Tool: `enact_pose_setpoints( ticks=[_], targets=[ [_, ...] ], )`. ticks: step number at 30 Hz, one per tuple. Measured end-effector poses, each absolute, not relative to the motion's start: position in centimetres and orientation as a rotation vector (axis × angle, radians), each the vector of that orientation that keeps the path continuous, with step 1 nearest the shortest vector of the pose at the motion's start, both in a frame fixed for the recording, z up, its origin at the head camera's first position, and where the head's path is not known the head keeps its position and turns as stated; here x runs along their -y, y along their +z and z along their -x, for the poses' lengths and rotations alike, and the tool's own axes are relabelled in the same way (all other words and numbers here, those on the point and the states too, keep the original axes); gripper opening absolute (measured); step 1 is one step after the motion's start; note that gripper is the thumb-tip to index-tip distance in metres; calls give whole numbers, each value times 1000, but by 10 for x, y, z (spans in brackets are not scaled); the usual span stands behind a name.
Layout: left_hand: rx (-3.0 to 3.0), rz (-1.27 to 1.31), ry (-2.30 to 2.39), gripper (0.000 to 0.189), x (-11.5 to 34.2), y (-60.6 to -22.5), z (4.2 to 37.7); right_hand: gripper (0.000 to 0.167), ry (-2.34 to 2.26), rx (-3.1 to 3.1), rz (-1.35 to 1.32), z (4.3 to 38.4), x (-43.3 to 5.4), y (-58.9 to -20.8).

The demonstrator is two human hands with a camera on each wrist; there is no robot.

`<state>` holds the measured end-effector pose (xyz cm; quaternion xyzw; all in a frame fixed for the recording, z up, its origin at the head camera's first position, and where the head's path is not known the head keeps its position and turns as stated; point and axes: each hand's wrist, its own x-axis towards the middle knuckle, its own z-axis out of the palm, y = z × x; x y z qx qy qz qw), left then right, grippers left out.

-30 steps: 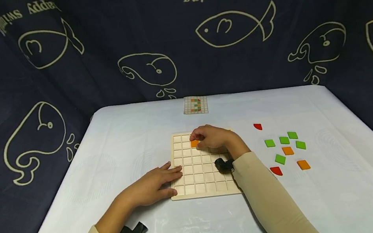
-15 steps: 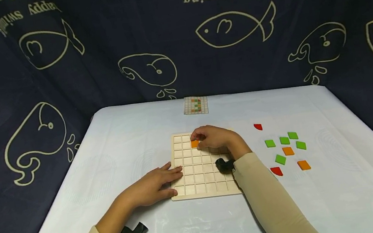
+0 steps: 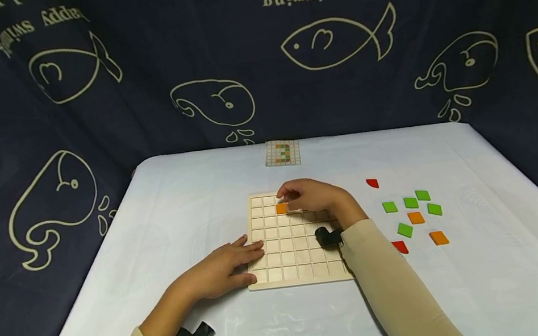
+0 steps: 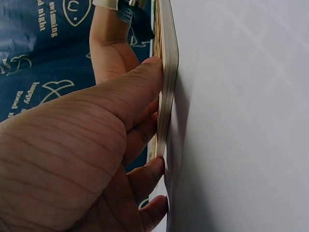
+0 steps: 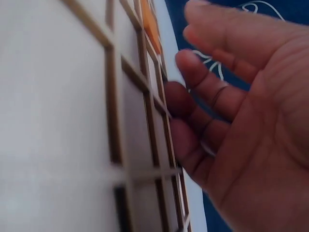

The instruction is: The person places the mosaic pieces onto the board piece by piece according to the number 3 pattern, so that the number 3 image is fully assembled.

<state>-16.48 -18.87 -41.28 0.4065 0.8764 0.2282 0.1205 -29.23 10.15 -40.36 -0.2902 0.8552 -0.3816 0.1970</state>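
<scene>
Fingers of the R hand [image 3: 313, 193] were held loosely bent w/ a gap between them, just beside the placed orange tile [image 3: 281, 208]; nothing was seen gripped, & whether that tile was touched couldn't be told. L hand [image 3: 226, 266] fingers were spread, relaxed, & rested on the L edge of the gridded board [image 3: 288, 258]. Placed tile was located in the 2nd row from the far edge, 3rd col. from the L; whether it was seated flush couldn't be made out.

Work was judged barely begun: 1 tile was seen on the board, 9 pcs. were left off it. Loose on the desk [image 3: 266, 335], R of the board, were counted: 5 green tiles [image 3: 390, 207], 2 loose orange tiles [image 3: 439, 237], 2 red pcs. [image 3: 372, 183], each w/ a curved side. 1 pattern card [image 3: 282, 153] was laid beyond the board, its cells too small to count. Some cells were hidden by the R arm [image 3: 387, 277].
</scene>
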Motion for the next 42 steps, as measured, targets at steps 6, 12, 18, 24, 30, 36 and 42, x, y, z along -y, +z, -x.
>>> enact_pose_setpoints(
  ticks=[6, 12, 18, 24, 30, 36, 42],
  targets=[
    [-2559, -1172, 662, 54, 189, -411, 164, 30, -1154, -2372, 820, 290, -111, -400],
    [-2561, -1177, 655, 55, 190, -411, 164, 30, -1157, -2413, 825, 284, -120, -394],
    [-2562, -1175, 651, 55, 188, -411, 164, 32, -1155, -2443, 758, 278, -138, -391],
    [-2557, -1170, 660, 55, 188, -410, 163, 31, -1158, -2479, 733, 271, -161, -388],
    [-2552, -1185, 668, 56, 188, -411, 163, 31, -1144, -2526, 687, 261, -185, -383],
    [-2555, -1188, 684, 56, 188, -410, 163, 31, -1091, -2601, 648, 252, -214, -377],
    [-2555, -1179, 670, 54, 188, -410, 163, 30, -1082, -2657, 571, 243, -244, -373]
  ],
)
